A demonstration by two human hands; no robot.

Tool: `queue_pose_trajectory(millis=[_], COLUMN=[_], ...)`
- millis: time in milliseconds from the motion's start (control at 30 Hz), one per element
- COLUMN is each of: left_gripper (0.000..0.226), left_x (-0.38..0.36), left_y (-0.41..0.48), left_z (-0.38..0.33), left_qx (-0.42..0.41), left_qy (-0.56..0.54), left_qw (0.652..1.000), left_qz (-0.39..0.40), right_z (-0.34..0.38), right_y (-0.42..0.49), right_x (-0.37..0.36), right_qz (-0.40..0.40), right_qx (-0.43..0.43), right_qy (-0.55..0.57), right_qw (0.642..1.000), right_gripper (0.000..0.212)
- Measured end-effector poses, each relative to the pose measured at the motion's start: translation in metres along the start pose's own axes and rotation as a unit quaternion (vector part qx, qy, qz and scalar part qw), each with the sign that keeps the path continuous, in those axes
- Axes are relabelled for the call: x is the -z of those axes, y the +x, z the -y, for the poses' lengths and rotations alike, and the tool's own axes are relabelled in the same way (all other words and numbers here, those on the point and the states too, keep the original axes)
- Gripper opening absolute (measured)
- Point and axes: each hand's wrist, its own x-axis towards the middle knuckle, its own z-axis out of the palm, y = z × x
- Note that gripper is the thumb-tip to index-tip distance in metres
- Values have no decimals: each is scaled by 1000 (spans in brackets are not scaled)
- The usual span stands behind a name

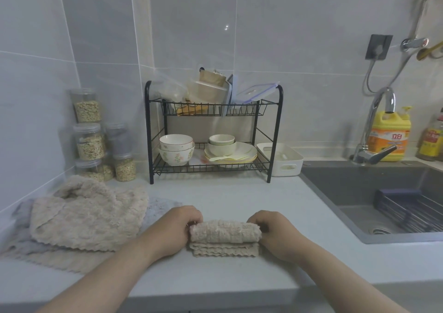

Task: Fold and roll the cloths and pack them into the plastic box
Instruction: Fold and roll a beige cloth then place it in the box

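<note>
Head view of a pale kitchen countertop [227,193] set against a tiled wall. In the centre foreground lies a beige fleecy cloth with scalloped edges [225,235]. It is partly rolled, and the roll sits on top of its own flat, folded remainder near the counter's front edge. The left hand [177,231] grips the left end of the roll with its fingers curled over the top. The right hand [275,236] grips the right end in the same way, and both thumbs are hidden. To the left, touching the wall, is a loose pile of beige and grey fleecy cloths [88,217]. At the back stands a white rectangular plastic box with cut-out handles [280,159], open side up, well apart from the hands. It is just beside the right foot of a black two-tier wire dish rack [275,133] holding bowls, plates and food containers. Clear plastic jars of grain [90,142] are stacked in the left corner. On the right are a grey sunken sink [347,188], a chrome tap [374,126] and, behind it, a yellow detergent bottle [389,142].
</note>
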Motion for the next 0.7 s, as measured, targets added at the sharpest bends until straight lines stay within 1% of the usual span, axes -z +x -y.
queue_pose_trajectory(millis=[67,133,167,200,233,267,300,333,367,433,467,533,567,633,667,700], left_gripper=[30,21,27,37,42,40,36,37,42,56,59,55,51,48,50,50], left_x=[3,4,5,4,2,0,-2,-3,-3,-3,-3,-3,-3,-5,-4,-3], left_y=[-2,-3,-4,-6,-8,-9,-10,-11,-12,-13,-12,-14,-15,-19,-21,-23], left_z=[-1,-4,-5,-5,-7,-8,-10,-10,-10,-12,-13,-18,-20,-23,-27,-30], left_qx=[47,99,114,119,121,115,113,118,129,148,150,151,153,150,147,147], left_qy=[-52,-142,-160,-154,-132,-112,-102,-101,-100,-70,-50,-43,-63,-163,-237,-319], left_qw=[997,985,980,981,984,987,988,988,986,985,985,986,985,975,960,935], left_qz=[19,23,17,10,7,-1,-6,0,15,51,62,61,50,12,-16,-45], right_z=[-1,3,6,9,11,13,15,16,17,18,19,23,26,28,28,29], right_y=[-1,-3,-4,-5,-6,-8,-10,-11,-11,-11,-10,-11,-13,-17,-19,-21], right_x=[2,5,7,7,7,6,5,2,1,-1,0,2,2,2,1,2], right_qz=[15,33,30,25,20,11,1,-2,2,30,43,52,45,20,9,-3], right_qx=[-8,-31,-41,-52,-66,-82,-88,-90,-95,-114,-117,-127,-131,-130,-123,-114], right_qy=[9,60,88,113,127,120,97,71,52,11,-8,-25,1,124,196,258], right_qw=[1000,997,995,992,990,989,991,993,994,993,992,990,990,984,973,959], right_gripper=[33,24,24,33,40,40,34,24,21,36,39,39,36,30,30,31])
